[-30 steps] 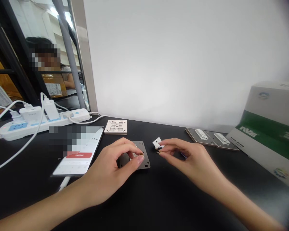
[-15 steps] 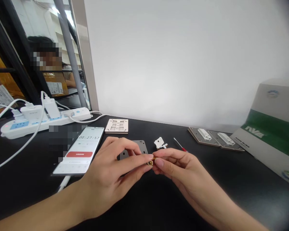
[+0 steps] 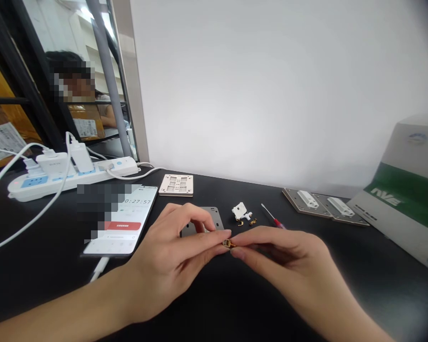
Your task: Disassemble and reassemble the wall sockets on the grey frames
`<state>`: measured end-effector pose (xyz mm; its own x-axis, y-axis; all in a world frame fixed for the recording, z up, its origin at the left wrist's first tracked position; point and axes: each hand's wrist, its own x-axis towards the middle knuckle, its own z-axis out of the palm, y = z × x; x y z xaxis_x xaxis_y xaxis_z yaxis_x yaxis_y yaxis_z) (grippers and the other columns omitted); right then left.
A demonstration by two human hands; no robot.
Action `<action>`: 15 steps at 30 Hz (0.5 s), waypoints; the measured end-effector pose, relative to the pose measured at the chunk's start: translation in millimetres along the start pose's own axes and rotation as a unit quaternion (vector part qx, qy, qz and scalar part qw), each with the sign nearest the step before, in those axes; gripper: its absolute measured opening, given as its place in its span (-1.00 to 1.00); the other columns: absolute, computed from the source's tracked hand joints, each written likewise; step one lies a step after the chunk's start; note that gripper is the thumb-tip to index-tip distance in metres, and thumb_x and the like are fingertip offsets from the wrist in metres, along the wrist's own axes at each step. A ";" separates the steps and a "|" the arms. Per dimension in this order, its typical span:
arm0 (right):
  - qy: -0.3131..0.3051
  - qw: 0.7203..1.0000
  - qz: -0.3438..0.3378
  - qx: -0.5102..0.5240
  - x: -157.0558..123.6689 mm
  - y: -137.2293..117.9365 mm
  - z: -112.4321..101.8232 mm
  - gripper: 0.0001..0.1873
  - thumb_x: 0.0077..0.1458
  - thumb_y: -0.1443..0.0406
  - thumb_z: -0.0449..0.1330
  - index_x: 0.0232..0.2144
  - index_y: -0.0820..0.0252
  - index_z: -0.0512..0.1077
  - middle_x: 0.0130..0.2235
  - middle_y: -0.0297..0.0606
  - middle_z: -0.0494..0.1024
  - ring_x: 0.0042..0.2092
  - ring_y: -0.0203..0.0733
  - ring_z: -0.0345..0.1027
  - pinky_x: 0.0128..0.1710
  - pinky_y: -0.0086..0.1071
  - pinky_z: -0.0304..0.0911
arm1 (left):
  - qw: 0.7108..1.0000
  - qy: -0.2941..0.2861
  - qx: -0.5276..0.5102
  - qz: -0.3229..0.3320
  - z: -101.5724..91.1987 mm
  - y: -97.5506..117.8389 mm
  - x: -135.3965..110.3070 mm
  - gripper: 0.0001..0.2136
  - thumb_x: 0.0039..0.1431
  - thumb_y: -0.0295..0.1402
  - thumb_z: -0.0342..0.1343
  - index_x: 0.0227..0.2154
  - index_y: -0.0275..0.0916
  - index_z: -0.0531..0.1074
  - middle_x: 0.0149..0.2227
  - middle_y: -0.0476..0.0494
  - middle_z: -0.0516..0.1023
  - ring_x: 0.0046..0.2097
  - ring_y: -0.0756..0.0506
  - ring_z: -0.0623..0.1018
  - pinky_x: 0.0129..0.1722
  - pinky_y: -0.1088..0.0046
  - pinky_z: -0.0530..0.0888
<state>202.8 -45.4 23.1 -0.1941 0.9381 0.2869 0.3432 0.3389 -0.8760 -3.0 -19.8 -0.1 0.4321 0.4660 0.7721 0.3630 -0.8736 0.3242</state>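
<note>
My left hand (image 3: 171, 256) and my right hand (image 3: 285, 251) meet above the black table, their fingertips pinching a small brass contact piece (image 3: 228, 243) between them. Beneath my left hand lies a grey metal plate (image 3: 203, 221), partly hidden by my fingers. Just beyond my fingertips sit a small white plastic socket part (image 3: 239, 211) and a few tiny brass pieces (image 3: 246, 222). A small screwdriver with a red handle (image 3: 274, 218) lies close to my right hand.
Further right are metal plates with white socket modules (image 3: 323, 205), then a white-and-green box (image 3: 401, 194). A beige frame plate (image 3: 176, 185), a phone showing a timer (image 3: 128, 221), and a white power strip (image 3: 71, 175) with cables lie left. A person (image 3: 74, 83) appears beyond the glass.
My hands have come together, holding the brass piece between them. The white part now stands apart with tiny brass pieces beside it, and the screwdriver shows fully. The view has tilted slightly.
</note>
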 end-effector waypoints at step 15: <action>0.042 0.941 -0.235 -0.239 -7.0 3.3 -3.8 -0.78 0.10 0.41 0.25 -0.22 -0.01 0.49 -0.26 -0.41 0.64 -0.33 -0.28 0.53 -0.23 -0.46 0.45 | 0.996 -0.020 -0.058 -0.058 3.9 -0.8 -2.1 -0.76 0.25 -0.52 0.13 -0.07 -0.14 0.51 -0.19 -0.06 0.39 -0.20 0.01 0.42 -0.23 0.48 0.47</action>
<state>208.7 -50.5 19.7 -0.3614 0.6716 0.6468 0.6158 0.6928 -0.3753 -1.0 -19.5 -4.1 0.4267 0.5675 0.7041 0.3157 -0.8231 0.4721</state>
